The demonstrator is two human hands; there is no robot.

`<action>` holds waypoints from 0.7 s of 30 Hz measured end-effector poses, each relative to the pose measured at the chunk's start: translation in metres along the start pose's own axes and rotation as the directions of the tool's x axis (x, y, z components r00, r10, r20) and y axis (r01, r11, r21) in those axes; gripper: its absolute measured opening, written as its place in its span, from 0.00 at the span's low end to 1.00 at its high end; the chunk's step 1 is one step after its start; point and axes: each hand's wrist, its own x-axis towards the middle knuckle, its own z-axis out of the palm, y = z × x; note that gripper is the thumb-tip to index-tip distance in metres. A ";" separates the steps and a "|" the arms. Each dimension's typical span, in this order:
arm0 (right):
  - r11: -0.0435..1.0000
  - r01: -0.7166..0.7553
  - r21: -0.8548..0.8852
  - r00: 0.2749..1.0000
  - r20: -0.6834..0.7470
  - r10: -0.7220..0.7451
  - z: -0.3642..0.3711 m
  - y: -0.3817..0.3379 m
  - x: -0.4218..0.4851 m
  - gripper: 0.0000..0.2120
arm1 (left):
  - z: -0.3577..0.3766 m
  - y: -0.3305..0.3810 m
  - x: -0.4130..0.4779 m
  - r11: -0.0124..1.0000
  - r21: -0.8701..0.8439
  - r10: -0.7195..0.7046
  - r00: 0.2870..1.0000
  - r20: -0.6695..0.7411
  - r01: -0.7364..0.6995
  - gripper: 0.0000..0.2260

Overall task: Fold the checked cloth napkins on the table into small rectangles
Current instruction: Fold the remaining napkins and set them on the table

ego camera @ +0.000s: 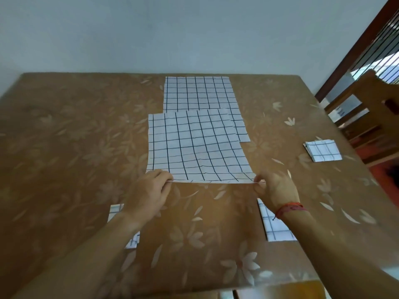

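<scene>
A white napkin with dark checks lies spread in the middle of the table. My left hand pinches its near left corner and my right hand pinches its near right corner; the near edge is lifted slightly. Under its far part lies a second spread checked napkin. A folded napkin stack sits at the right. Two more folded checked pieces lie near me, one beneath my right wrist and one partly hidden by my left forearm.
The table wears a brown cloth with pale flower prints. A wooden chair stands at the right edge, with a barred window behind it. A pale wall runs along the far edge.
</scene>
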 end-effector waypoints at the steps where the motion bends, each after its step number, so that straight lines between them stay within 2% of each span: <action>1: 0.999 -0.020 0.037 1.000 0.009 0.020 -0.005 0.001 -0.009 0.03 | -0.004 0.003 -0.008 1.000 -0.014 -0.022 1.000 0.006 0.022 0.05; 4: 0.988 -0.070 0.140 0.998 0.020 0.068 -0.023 0.000 -0.033 0.04 | -0.016 0.014 -0.030 0.996 -0.074 -0.045 0.999 0.026 0.047 0.04; 7: 0.975 -0.039 0.218 0.999 0.035 0.033 -0.039 -0.004 -0.058 0.08 | -0.029 0.026 -0.055 0.993 -0.089 -0.078 0.996 0.034 0.080 0.05; 11: 0.979 -0.058 0.198 0.985 0.170 0.024 -0.053 -0.004 -0.088 0.10 | -0.042 0.040 -0.088 0.995 -0.056 -0.078 0.990 0.115 0.085 0.07; 14: 0.976 -0.069 0.204 0.974 0.227 0.021 -0.062 -0.004 -0.100 0.09 | -0.047 0.039 -0.102 0.995 -0.054 -0.074 0.990 0.120 0.081 0.07; 18: 0.976 -0.063 0.210 0.982 0.190 0.022 -0.073 -0.004 -0.100 0.10 | -0.058 0.037 -0.102 0.997 -0.053 -0.056 0.996 0.074 0.060 0.04; 21: 0.948 -0.110 0.299 0.989 0.131 0.074 -0.076 -0.007 -0.088 0.08 | -0.065 0.033 -0.088 0.996 -0.045 -0.070 0.997 0.037 0.072 0.05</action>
